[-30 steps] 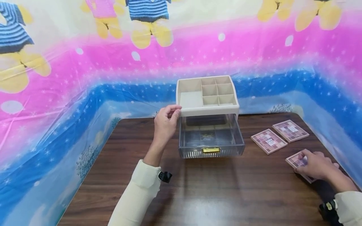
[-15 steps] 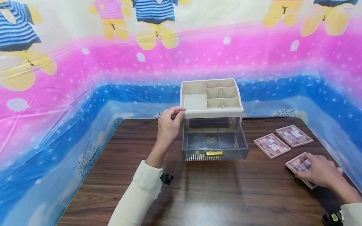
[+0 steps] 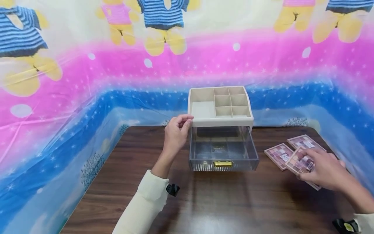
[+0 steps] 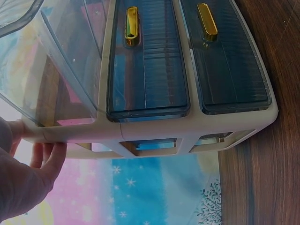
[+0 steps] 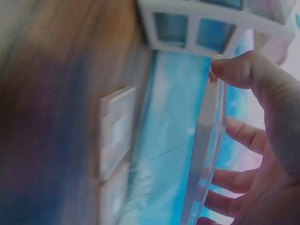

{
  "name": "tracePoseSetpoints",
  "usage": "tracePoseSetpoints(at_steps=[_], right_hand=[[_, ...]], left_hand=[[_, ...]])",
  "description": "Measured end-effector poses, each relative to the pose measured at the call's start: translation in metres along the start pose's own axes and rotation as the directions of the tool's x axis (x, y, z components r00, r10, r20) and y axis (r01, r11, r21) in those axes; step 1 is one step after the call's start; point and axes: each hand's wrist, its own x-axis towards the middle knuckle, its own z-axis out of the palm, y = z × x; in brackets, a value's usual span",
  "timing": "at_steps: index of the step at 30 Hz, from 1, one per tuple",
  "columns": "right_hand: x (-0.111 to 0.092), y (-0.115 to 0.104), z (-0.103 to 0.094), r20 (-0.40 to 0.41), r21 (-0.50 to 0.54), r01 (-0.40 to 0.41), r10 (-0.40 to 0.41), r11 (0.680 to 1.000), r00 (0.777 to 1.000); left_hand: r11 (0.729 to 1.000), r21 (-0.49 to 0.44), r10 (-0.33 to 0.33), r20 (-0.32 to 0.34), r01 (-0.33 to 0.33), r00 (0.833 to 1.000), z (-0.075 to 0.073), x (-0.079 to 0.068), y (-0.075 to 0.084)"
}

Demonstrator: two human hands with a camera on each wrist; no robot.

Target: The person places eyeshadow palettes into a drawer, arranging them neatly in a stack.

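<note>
My left hand (image 3: 176, 134) grips the upper left front corner of a cream drawer organizer (image 3: 222, 122), thumb in front and fingers along the side. Its clear top drawer (image 3: 201, 165), with a gold handle, is pulled out with nothing in it. In the left wrist view two lower drawers (image 4: 149, 70) are closed. My right hand (image 3: 328, 169) pinches an eyeshadow palette (image 3: 294, 161) by its edges, raised and tilted above the table; the right wrist view shows it edge-on. Beneath it, the edge of another palette (image 3: 315, 186) shows, mostly hidden by the hand.
Two more palettes lie flat at the right, one nearer (image 3: 276, 155) and one behind (image 3: 305, 141). The dark wooden table (image 3: 122, 169) ends at a patterned cloth backdrop (image 3: 122, 71). The organizer's top tray (image 3: 202, 110) has one large and several small compartments.
My right hand has lifted a palette from the table and moved it slightly left and up, uncovering the edge of another below. The left hand keeps its hold; the head view tilts slightly.
</note>
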Motion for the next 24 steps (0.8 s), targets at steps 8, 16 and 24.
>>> tracePoseSetpoints(at_steps=[8,16,24], right_hand=[[0.01,-0.025,-0.028,-0.031,0.002,0.09,-0.089,0.996,0.996],[0.019,-0.058,-0.053,-0.095,0.049,0.207,-0.202,0.977,0.975],[0.035,-0.1,-0.074,-0.05,0.059,0.31,-0.307,0.949,0.95]], left_hand=[[1.0,-0.025,-0.002,0.001,0.002,1.0,0.0,-0.001,-0.001],[1.0,-0.014,-0.008,-0.006,0.007,1.0,0.0,-0.001,0.0],[1.0,-0.008,-0.003,-0.006,0.003,1.0,0.0,-0.003,0.001]])
